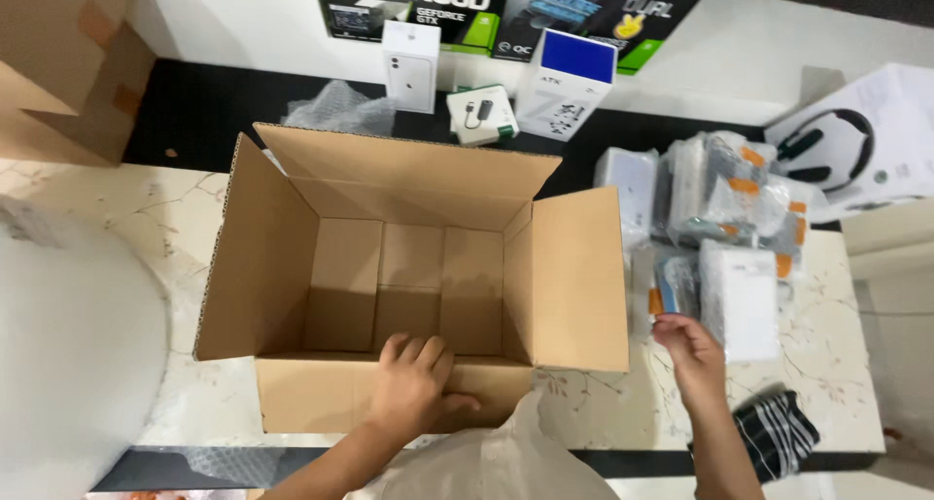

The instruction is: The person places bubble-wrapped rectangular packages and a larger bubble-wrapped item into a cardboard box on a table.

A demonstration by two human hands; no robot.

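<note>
While the open cardboard box [409, 267] stands in the middle of the marbled tabletop [827, 354], I log the items as follows.

Item one: the box, brown, all four flaps turned outward, its inside bare down to the folded bottom panels. Nothing has gone into it as far as I can see, so I judge the packing barely begun.

Item two: my left hand [413, 388], laid flat over the near flap, fingers loosely spread and curled on the cardboard edge, gripping nothing else.

Item three: my right hand [689, 349], just right of the box, fingertips pinched narrowly at the lower edge of a wrapped packet [671, 291]; I cannot tell whether the packet is lifted or only touched.

Item four: a heap of bubble-wrapped parcels [725, 194] with orange tape tabs, plus a white carton [739, 301], right of the box and untouched by it. These remain outside, by my judgement the bulk of what is left.

Item five: small white product boxes [411, 64] beyond the far flap, with a white-and-blue box [564, 82] beside them.

Item six: a headset carton [856, 145] at far right, a second brown carton [63, 62] at far left, and a crumpled plastic sheet [506, 461] at the near edge.
</note>
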